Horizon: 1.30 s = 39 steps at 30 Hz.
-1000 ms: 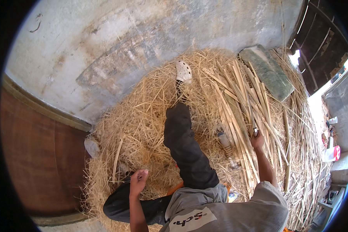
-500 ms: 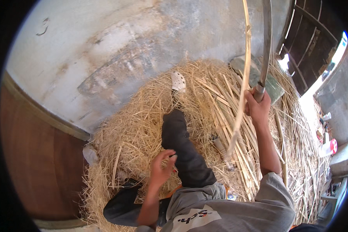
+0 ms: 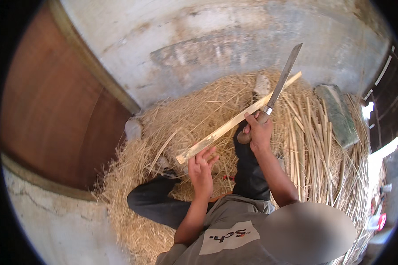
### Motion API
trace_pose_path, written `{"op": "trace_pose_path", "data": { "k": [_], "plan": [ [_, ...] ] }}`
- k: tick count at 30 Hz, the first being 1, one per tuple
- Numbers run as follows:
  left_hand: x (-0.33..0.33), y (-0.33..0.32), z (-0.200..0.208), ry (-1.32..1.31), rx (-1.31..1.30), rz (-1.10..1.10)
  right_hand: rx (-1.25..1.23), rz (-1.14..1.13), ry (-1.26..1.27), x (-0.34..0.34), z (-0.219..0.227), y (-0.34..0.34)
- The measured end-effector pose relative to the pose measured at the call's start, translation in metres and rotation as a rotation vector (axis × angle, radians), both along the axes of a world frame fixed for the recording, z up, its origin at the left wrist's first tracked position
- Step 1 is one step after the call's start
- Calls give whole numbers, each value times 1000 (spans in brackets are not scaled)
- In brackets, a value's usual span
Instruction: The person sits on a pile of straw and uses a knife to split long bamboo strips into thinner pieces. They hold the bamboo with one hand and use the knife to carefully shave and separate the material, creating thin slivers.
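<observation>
My right hand grips the wooden handle of a long, straight-bladed machete, its blade slanting up and away to the right. A flat, pale bamboo strip runs diagonally from lower left to upper right. The strip passes by my right thumb and fingers, seemingly pinched there along with the handle. My left hand is just below the strip's near left end, fingers spread; whether the fingertips touch the strip, I cannot tell.
Loose straw-like shavings spread around my legs. Long split strips lie in a bundle on the right, beside a greenish stone slab. A stained wall rises ahead, and a brown door panel stands at left.
The strip and machete have swung from nearly upright to slanting, and are lower in front of me. My left hand has come to the strip's near end. The view has turned.
</observation>
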<state>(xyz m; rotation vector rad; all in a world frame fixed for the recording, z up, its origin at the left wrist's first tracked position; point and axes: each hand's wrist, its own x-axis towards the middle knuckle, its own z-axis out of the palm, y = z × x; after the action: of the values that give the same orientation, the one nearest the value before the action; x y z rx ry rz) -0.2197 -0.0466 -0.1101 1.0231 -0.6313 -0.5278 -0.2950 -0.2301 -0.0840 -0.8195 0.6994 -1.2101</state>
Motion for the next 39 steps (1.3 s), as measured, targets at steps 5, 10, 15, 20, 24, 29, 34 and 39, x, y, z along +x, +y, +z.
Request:
{"op": "trace_pose_path", "data": {
  "k": [5,10,15,20,24,29,34,39],
  "plan": [
    [30,15,23,-10,-142,298,42,164,8,43,-7,53],
    [52,39,38,-102,-157,527,76,352,-54,77,-10,94],
    [73,72,74,-197,-236,725,164,613,-44,90,-9,124],
    [93,99,98,-228,-408,808,130,761,238,54,-63,119],
    [105,86,76,-307,-159,976,135,761,435,18,-104,120],
    [123,65,30,-311,-232,902,226,758,546,-4,-129,121],
    [133,41,17,-343,-100,952,227,760,659,-8,-134,120],
    [129,41,47,-322,-130,934,134,826,685,2,-134,122]
  ]
}}
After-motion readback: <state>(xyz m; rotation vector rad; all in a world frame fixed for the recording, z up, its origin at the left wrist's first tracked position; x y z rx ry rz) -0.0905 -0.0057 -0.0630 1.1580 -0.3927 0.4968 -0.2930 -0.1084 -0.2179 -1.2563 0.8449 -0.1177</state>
